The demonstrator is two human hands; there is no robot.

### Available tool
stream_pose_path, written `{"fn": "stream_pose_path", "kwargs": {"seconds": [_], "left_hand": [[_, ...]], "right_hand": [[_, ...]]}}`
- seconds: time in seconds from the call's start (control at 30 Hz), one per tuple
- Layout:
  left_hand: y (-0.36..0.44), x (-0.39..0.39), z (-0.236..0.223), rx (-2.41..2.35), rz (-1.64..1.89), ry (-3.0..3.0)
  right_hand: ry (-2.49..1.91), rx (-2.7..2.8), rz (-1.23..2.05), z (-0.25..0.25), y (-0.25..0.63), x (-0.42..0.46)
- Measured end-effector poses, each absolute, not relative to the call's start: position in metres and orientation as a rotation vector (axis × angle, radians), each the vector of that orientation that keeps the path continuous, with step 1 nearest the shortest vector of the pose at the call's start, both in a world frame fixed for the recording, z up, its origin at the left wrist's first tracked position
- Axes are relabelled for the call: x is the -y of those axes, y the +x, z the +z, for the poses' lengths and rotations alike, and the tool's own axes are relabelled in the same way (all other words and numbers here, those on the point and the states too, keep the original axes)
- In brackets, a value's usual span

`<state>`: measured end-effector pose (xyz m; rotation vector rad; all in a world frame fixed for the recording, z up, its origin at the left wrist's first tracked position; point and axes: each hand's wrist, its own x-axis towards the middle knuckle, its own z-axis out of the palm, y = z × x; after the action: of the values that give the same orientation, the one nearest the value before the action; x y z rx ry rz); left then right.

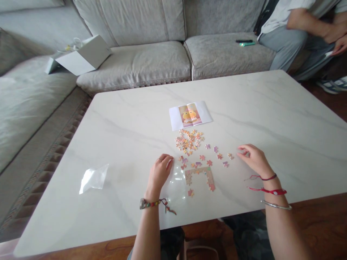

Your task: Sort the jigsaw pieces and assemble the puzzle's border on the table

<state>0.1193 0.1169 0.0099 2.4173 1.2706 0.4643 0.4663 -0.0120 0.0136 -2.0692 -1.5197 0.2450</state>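
My left hand (160, 174) rests on the white marble table (127, 144), its curled fingers beside a partly joined border of jigsaw pieces (199, 177) and holding nothing visible. My right hand (253, 159) hovers low at the right, with its fingertips close to a loose puzzle piece (230, 156). A heap of small pastel pieces (189, 141) lies above the joined section, with several loose ones scattered around it. Farther up lies a printed picture of two yellow chicks (190, 115) on a white sheet.
A clear plastic bag (94, 178) lies on the table's left side. Behind the table stands a grey sofa (135, 61) holding an open white box (80, 56). A seated person's hand (340, 45) shows at the upper right, beyond the table's far corner.
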Motion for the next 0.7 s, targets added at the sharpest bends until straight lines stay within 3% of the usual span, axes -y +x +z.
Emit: {"fn": "stream_pose_path", "kwargs": {"seconds": [0.23, 0.7], "left_hand": [[0.125, -0.119, 0.001, -1.25, 0.52, 2.424], [0.126, -0.111, 0.015, -1.203, 0.431, 2.413]], "right_hand": [[-2.016, 1.662, 0.468, 0.015, 0.467, 0.017], [-2.031, 1.692, 0.414, 0.01, 0.456, 0.012]]}}
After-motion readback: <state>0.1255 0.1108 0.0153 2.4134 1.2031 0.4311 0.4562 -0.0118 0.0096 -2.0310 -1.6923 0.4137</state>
